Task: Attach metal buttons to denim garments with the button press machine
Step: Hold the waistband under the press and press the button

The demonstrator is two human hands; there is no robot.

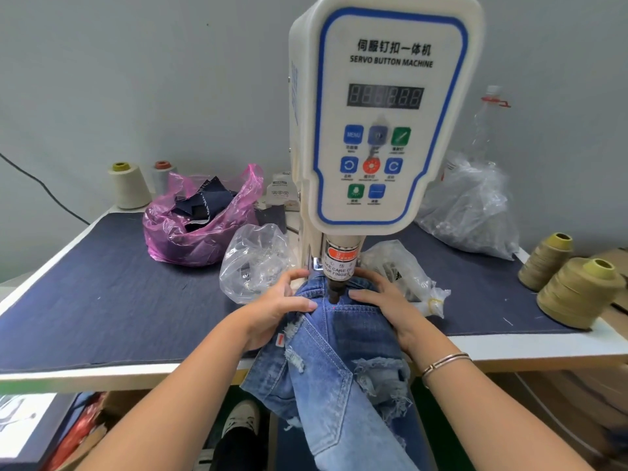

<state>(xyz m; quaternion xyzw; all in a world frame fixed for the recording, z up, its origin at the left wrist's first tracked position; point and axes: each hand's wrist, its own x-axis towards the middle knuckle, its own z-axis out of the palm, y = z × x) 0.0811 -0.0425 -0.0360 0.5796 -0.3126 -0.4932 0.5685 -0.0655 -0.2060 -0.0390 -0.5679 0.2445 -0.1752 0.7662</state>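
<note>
A white servo button machine stands at the table's middle, its dark press head pointing down onto blue ripped jeans. The waistband lies under the head, with a red laser dot on the fabric. My left hand grips the denim left of the head, fingers curled round a fold. On the head's right side, my right hand holds the waistband, thumb on top. The jeans' legs hang off the table's front edge. No button shows.
Clear plastic bags of metal parts lie either side of the machine, a larger one at back right. A pink bag of dark cloth scraps sits back left. Thread cones stand at right and back left.
</note>
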